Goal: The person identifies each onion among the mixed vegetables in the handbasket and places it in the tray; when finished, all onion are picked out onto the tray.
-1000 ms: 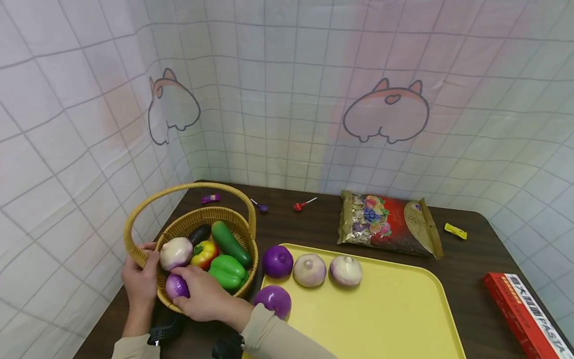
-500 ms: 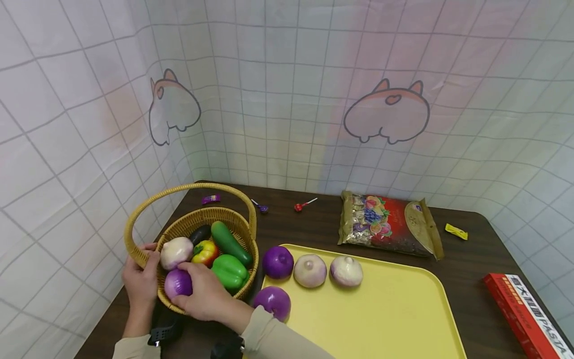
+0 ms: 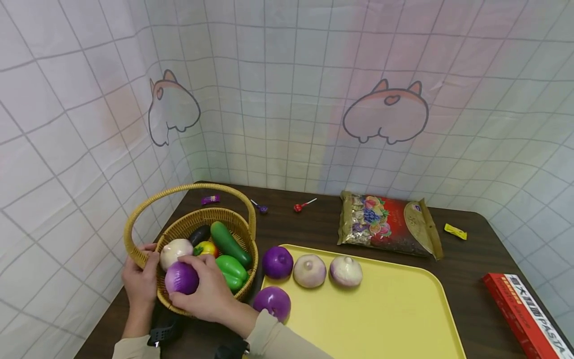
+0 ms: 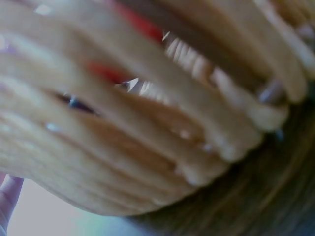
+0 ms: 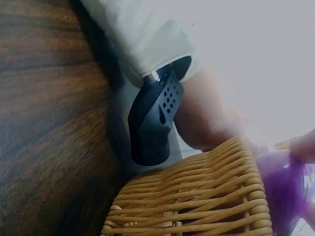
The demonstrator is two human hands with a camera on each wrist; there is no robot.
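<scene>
In the head view a wicker basket with a tall arched handle stands at the left of the table. My left hand grips its left rim by the foot of the handle. My right hand holds a shiny purple onion between thumb and fingers over the basket's near side. Beside it in the basket lie a white-and-purple onion, a yellow-red pepper, a green bell pepper, a cucumber and a dark eggplant. Blurred wicker fills the left wrist view.
Right of the basket, a yellow tray carries several purple and whitish onions along its left and back edges. Behind it lie a red-gold bag, two lollipops and small wrapped sweets. A red pasta box lies at the right.
My right hand has raised the purple onion slightly and shifted it right, exposing more of it and covering part of the peppers. The left hand keeps its grip on the basket.
</scene>
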